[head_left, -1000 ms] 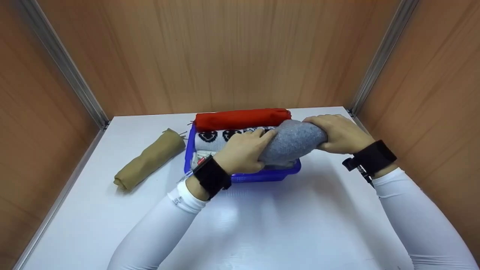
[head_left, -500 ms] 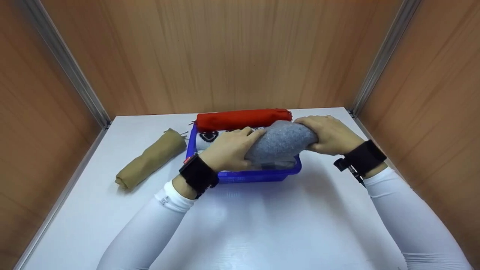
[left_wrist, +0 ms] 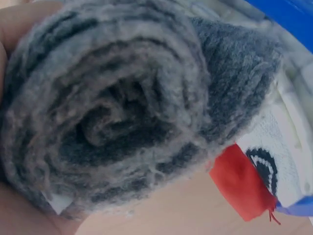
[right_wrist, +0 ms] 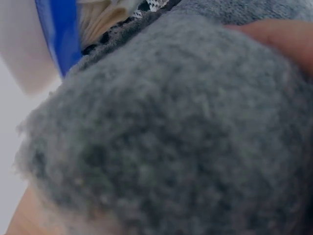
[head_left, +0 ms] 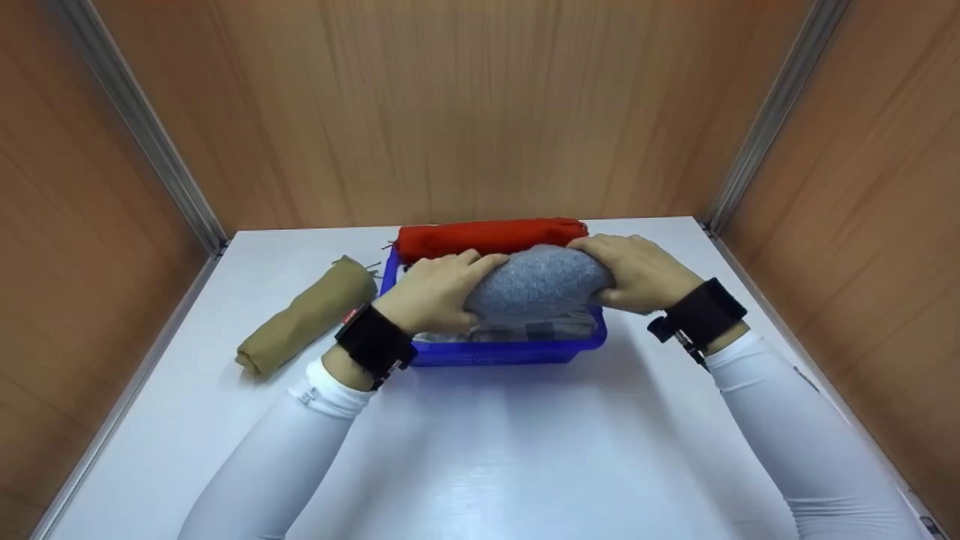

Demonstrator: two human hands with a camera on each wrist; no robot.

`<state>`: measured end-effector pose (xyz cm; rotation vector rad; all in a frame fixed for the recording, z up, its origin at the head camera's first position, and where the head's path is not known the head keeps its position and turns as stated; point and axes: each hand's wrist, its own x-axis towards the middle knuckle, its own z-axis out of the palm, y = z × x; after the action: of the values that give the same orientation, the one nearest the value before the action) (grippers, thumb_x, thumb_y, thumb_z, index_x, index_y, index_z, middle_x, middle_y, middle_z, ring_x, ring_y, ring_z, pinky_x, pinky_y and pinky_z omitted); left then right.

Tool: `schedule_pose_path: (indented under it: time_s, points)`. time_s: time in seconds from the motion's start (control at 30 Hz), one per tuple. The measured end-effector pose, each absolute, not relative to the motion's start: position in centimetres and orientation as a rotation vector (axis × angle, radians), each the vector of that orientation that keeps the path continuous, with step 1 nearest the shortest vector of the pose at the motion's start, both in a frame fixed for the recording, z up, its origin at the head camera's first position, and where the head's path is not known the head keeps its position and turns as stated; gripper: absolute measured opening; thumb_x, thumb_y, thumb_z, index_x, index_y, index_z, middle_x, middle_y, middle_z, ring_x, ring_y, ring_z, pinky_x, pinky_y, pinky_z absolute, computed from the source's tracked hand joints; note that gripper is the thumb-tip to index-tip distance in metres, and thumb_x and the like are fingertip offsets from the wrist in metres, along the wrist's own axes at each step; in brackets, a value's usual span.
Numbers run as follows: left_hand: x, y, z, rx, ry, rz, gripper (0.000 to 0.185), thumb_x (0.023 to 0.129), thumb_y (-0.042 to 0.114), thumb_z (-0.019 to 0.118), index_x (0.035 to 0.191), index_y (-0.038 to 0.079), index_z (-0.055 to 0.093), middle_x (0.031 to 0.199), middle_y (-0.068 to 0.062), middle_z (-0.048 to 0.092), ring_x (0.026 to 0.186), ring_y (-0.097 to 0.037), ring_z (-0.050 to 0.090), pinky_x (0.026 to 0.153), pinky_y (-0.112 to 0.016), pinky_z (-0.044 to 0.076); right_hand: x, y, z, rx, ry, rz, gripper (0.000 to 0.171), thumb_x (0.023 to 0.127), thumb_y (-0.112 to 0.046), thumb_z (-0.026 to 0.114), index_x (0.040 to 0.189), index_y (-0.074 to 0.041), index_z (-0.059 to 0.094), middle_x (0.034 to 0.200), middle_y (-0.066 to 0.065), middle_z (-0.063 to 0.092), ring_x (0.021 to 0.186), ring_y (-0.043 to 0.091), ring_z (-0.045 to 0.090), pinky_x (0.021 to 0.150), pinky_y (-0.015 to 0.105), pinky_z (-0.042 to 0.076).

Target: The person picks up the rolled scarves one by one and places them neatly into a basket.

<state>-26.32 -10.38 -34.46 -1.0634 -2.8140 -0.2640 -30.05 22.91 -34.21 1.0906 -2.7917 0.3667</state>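
Observation:
Both hands grip a rolled grey scarf point(head_left: 538, 283) by its two ends, above the blue basket point(head_left: 510, 354). My left hand point(head_left: 442, 291) holds the left end, thumb toward the near side. At the right end, my right hand point(head_left: 636, 271) has its fingers curled over the roll. The left wrist view shows the scarf's spiral end point(left_wrist: 107, 117) close up; fuzzy grey wool point(right_wrist: 166, 127) fills most of the right wrist view. Inside the basket lies a pale checked cloth point(head_left: 574, 327). A white knit with black pattern point(left_wrist: 291, 169) is mostly hidden in the head view.
A red fringed roll point(head_left: 487, 237) lies along the basket's far side. Left of the basket, an olive fringed roll point(head_left: 304, 319) rests slantwise on the white table point(head_left: 480, 450). Wood-patterned panels point(head_left: 465, 112) enclose the back and sides.
Both hands have shifted left with the grey scarf, bringing it toward the middle above the basket. It now covers nearly all of the patterned white knit. The red and olive rolls stay put.

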Motion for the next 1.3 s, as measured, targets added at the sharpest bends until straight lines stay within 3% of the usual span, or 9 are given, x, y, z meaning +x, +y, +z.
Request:
schedule_pose_path:
  time_s: [0.5, 0.7, 1.3]
  points:
    - [-27.8, -13.4, -34.4, -0.969, -2.953, -0.424, 0.091, 0.083, 0.032, 0.093, 0.162, 0.026, 0.048, 0.149, -0.009, 0.063, 0.134, -0.037, 0.065, 0.113, -0.063, 0.053, -31.7, 20.3, -34.6, 1.104, -2.870, 0.370, 0.068, 0.089, -0.018, 0.083, 0.152, -0.022, 0.056, 0.144, 0.007, 0.068, 0.130, 0.036, 0.068, 0.114, 0.062, 0.051]
    - [-28.4, -14.1, -34.8, -0.952, -2.967, -0.402, 0.087, 0.084, 0.025, 0.089, 0.162, 0.024, 0.049, 0.149, -0.010, 0.062, 0.133, -0.037, 0.065, 0.113, -0.062, 0.054, -32.2, 19.5, -35.0, 1.091, -2.901, 0.361, 0.069, 0.091, -0.019, 0.083, 0.154, -0.024, 0.055, 0.146, 0.009, 0.068, 0.127, 0.043, 0.069, 0.113, 0.064, 0.052]
    - [-30.8, -15.5, -35.7, -0.920, -2.930, -0.071, 0.084, 0.086, 0.003, 0.082, 0.162, 0.014, 0.047, 0.147, -0.016, 0.064, 0.135, -0.039, 0.064, 0.111, -0.062, 0.055, -34.1, 17.5, -36.1, 1.090, -2.882, 0.339, 0.074, 0.088, -0.026, 0.087, 0.155, -0.018, 0.055, 0.148, 0.014, 0.067, 0.139, 0.035, 0.063, 0.117, 0.062, 0.049]
